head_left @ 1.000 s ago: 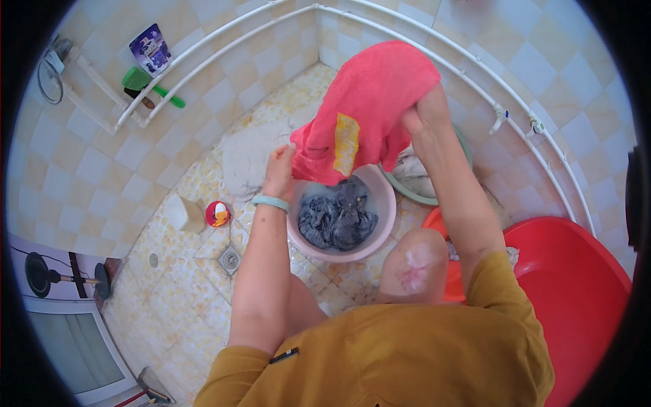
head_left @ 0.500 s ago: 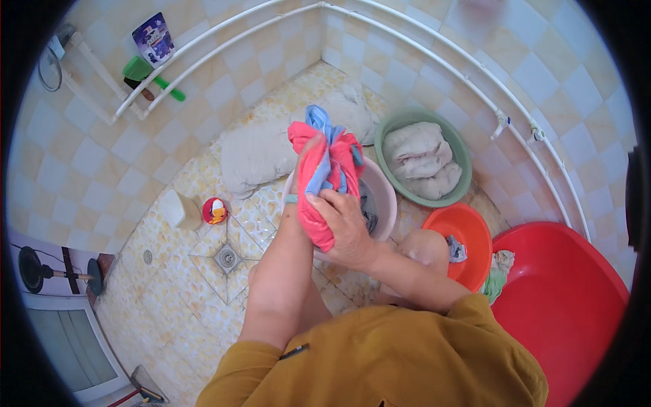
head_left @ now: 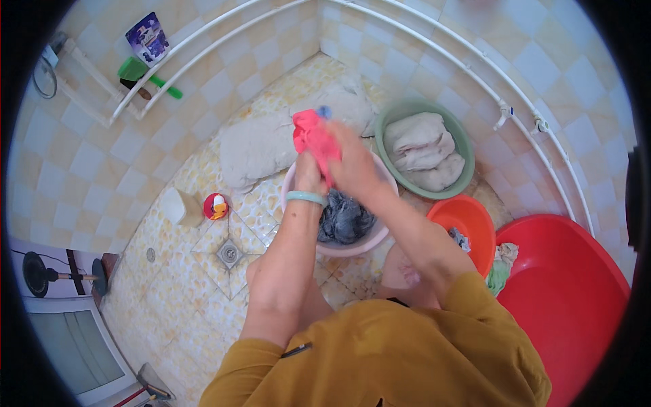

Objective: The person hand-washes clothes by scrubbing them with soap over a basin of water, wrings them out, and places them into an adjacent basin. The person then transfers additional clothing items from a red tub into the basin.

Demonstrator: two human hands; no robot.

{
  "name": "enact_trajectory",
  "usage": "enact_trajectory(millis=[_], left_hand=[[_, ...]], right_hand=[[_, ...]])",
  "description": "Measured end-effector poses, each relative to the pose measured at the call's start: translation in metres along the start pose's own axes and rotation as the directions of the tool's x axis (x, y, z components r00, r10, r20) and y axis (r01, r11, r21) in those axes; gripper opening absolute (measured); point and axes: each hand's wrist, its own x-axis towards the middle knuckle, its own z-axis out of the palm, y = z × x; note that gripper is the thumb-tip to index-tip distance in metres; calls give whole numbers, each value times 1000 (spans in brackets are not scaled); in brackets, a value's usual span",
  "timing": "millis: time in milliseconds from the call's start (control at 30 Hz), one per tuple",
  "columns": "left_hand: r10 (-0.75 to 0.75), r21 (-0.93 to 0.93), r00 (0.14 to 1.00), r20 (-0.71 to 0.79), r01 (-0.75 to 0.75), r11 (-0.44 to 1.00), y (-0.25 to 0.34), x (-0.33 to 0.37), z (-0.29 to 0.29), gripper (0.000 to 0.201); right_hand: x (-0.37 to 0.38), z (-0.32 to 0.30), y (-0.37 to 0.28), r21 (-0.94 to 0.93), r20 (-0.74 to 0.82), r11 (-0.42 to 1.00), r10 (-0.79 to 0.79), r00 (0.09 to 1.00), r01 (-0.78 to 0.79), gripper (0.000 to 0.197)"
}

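Both my hands grip a bunched pink cloth (head_left: 313, 136) with a bit of blue at its far end. It is raised above the far side of a pale pink basin (head_left: 344, 252). My left hand (head_left: 310, 173), with a pale green bangle at the wrist, wraps the cloth's near part. My right hand (head_left: 354, 165) presses on it from the right and is smeared by motion; its fingers are partly hidden. Dark grey wet cloth (head_left: 344, 218) lies in the basin below.
A green basin (head_left: 434, 193) with folded pale cloth stands beyond, right. An orange basin (head_left: 480, 227) and a large red tub (head_left: 563, 319) follow nearer. Thick pale fabric (head_left: 261, 149) lies on the floor. Left are a white container (head_left: 180, 206) and a small red dish (head_left: 215, 217).
The pink and blue cloth is now bunched smaller, with less blue showing. My right hand has moved up and forward along it, uncovering the dark cloth in the basin.
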Motion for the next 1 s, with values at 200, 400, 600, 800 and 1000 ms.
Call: enact_trajectory(millis=[200, 400, 600, 800, 1000], left_hand=[[-79, 121, 992, 97, 67, 990, -10, 4, -19, 25], [-73, 196, 995, -65, 84, 977, -24, -5, -8, 20], [-281, -104, 787, 550, 398, 912, 2, 27, -60, 25], [-88, 91, 996, -30, 90, 992, -5, -10, 13, 30], [-202, 122, 928, 312, 172, 977, 2, 14, -52, 28]], right_hand=[[-22, 10, -3, -130, -79, 981, -153, 985, 142, 18], [6, 6, 59, -48, -124, 994, 91, 988, -98, 10], [-39, 17, -23, -20, -12, 992, -122, 993, 121, 9], [13, 3, 54, -59, -53, 958, 277, 959, -280, 11], [-25, 3, -28, 87, 102, 981, -182, 978, 173, 13]])
